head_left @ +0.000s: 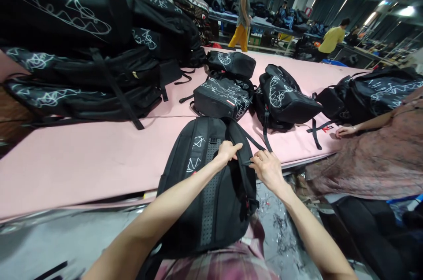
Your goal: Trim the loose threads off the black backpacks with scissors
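A black backpack [185, 183] leans on the table edge and my lap, its back panel and shoulder straps facing up. White scribble print marks its left strap. My left hand [228, 151] is closed on the backpack's right shoulder strap [243, 150], thumb on top. Just right of that strap, my right hand [268, 169] pinches a small dark pointed tool, which looks like thread snips [247, 163]. Its tip lies against the strap's edge; the rest is hidden in my fingers. A thin black webbing strap [253, 140] runs up beside my right fingers.
Black scribble-printed backpacks are stacked on the pink table [82, 156] at left; several more bags, including a black bag [291, 99], lie ahead. At right, a co-worker's hand [345, 132] rests near a bag. Thread scraps [280, 231] litter the grey surface below.
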The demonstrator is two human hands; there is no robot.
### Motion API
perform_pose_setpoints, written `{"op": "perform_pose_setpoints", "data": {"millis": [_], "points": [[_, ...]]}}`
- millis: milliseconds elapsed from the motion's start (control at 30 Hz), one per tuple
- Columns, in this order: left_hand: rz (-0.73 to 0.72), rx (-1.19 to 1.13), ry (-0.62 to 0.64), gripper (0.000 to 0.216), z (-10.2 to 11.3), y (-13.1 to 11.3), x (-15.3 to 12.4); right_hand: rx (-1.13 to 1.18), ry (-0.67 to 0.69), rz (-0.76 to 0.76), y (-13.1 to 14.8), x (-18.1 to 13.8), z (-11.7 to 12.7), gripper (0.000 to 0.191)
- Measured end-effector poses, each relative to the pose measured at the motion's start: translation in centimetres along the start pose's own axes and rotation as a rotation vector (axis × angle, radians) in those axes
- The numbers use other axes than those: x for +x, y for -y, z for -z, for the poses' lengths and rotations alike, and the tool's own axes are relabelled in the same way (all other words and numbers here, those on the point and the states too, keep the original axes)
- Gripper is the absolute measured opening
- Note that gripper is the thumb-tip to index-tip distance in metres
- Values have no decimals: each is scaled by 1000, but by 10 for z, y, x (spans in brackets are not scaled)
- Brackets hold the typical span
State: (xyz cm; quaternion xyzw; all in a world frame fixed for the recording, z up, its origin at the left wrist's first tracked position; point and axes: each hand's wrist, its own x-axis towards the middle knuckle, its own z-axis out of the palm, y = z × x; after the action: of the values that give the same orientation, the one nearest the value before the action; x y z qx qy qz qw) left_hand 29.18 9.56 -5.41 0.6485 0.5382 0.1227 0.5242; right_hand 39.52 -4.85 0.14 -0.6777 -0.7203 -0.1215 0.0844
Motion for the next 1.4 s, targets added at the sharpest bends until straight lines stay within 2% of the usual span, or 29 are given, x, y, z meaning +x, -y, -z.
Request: {"op": "perform_pose_setpoints", "data": {"millis": [133, 300, 533, 733, 833, 1067, 1167, 1333, 1400], "points": [[4, 25, -6, 35, 1, 0, -1, 26, 23, 14, -1, 0, -1, 6], [7, 37, -8, 35, 1, -1, -1, 62, -22, -62, -5, -5, -5, 7], [9, 52, -2, 34, 0, -1, -1, 19, -4, -21, -1, -4, -6, 5], [7, 49, 1, 34, 1, 1, -2, 221, -15, -76, -9, -7, -13, 8], [12, 44, -1, 34, 0, 0, -1, 156, -62, -104, -8, -8, -14, 8], [7, 39, 4, 34, 0, -1, -2, 50, -89, -26, 1, -9, -17, 8], [2, 38, 3, 34, 1, -1, -4, 152, -98, -45, -2, -11, -22, 7], [4, 35, -7, 32, 3, -2, -6, 617, -83, -214, -6, -15, -40, 8], [12, 33, -10, 32, 4, 0, -6, 715, -78, -276, -6, -16, -47, 8]]}}
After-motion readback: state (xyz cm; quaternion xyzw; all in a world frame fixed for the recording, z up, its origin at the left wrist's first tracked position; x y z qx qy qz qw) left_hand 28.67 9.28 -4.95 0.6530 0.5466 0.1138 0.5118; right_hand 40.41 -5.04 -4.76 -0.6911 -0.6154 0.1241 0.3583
